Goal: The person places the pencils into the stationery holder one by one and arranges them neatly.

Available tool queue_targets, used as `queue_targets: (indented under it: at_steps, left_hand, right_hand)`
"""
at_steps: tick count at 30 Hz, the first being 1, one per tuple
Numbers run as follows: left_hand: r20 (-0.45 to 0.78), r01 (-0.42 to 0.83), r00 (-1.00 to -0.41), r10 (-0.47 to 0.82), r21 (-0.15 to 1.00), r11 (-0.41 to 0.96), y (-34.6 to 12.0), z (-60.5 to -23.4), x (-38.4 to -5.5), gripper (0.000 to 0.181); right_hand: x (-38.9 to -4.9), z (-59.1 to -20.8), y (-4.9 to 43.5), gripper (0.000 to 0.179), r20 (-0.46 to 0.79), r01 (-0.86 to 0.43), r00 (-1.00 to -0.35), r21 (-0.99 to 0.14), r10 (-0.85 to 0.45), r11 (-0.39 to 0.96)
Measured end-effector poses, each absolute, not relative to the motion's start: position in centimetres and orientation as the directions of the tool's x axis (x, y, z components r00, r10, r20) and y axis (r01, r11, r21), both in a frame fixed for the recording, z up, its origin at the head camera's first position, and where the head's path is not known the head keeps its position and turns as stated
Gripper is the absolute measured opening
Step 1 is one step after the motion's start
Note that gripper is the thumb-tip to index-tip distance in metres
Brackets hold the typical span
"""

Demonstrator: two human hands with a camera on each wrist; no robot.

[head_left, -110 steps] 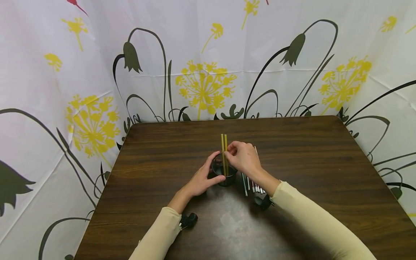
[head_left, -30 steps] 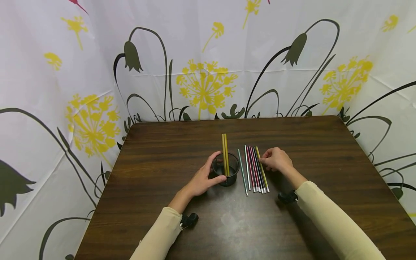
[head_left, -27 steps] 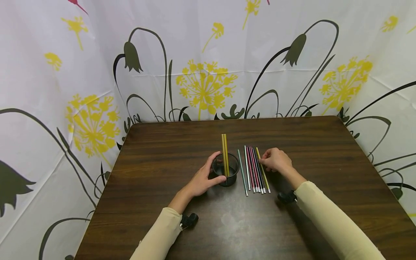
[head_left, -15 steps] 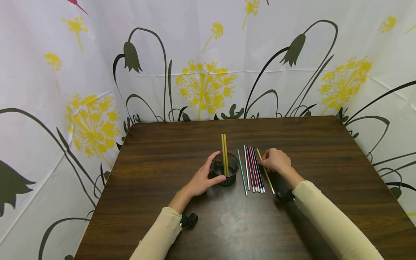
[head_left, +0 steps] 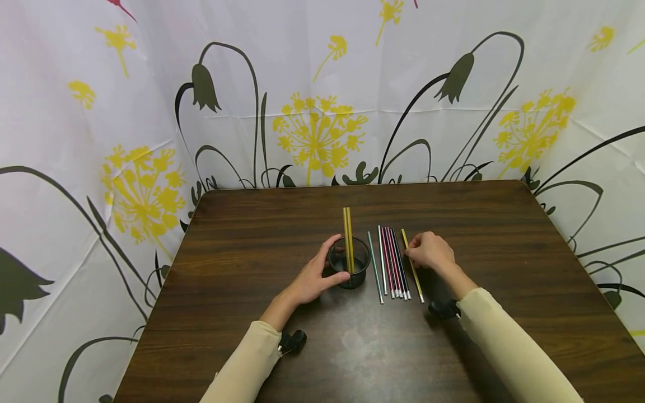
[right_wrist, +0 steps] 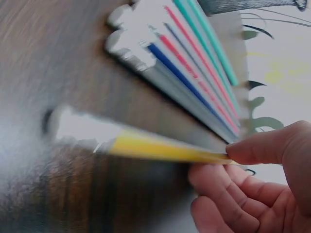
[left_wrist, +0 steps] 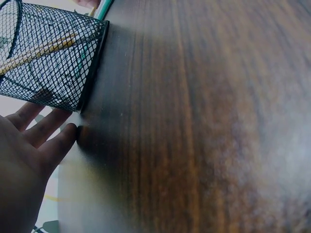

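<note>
My left hand holds a black mesh pencil cup, fingers behind it and thumb at the near side. Two yellow pencils stand in the cup, and its mesh wall shows them in the left wrist view. To the right, my right hand pinches a yellow pencil between thumb and fingers near its far end. That pencil's pale eraser end points toward me. Just left of it lies a row of pencils in dark, red and pale colours.
A single green pencil lies between the cup and the row. Everything stands on a dark wood-grain table. Behind it hangs a white flower-print curtain. A black wrist camera sits at each cuff.
My right hand has left the cup for the rightmost yellow pencil and slid it right, apart from the row. The left hand stays at the cup.
</note>
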State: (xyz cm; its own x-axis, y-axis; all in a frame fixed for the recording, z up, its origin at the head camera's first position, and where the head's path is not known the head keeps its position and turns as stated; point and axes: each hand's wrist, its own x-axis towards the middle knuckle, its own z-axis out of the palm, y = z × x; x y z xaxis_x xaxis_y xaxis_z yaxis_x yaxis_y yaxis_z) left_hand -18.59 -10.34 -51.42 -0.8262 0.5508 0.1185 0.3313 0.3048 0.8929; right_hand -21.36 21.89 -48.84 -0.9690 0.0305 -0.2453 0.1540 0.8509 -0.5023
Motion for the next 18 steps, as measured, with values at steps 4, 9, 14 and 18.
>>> queue_targets:
  at_steps: [4,9,14,18]
  left_hand:
    - [0.129,0.337,-0.825,0.551,0.894,0.295,-10.3,-51.5,-18.6,0.084]
    - [0.147,0.34,-0.816,0.559,0.905,0.258,-10.3,-50.4,-18.1,0.082]
    - [0.168,0.347,-0.81,0.563,0.91,0.228,-10.3,-51.1,-18.4,0.082]
    - [0.158,0.349,-0.814,0.559,0.902,0.253,-10.2,-51.7,-18.8,0.084]
  right_hand:
    - [-20.8,-47.7,22.1,0.017,-0.21,0.146,-0.977,-0.535,0.036,0.832]
    - [-19.6,-44.5,21.5,0.02,-0.078,0.096,-0.995,-0.6,0.062,0.794]
    - [-18.3,-41.6,20.5,0.019,0.084,0.022,-0.99,-0.698,0.113,0.716]
    - [-17.0,-39.8,19.6,0.018,0.164,-0.053,-0.976,-0.823,0.147,0.566]
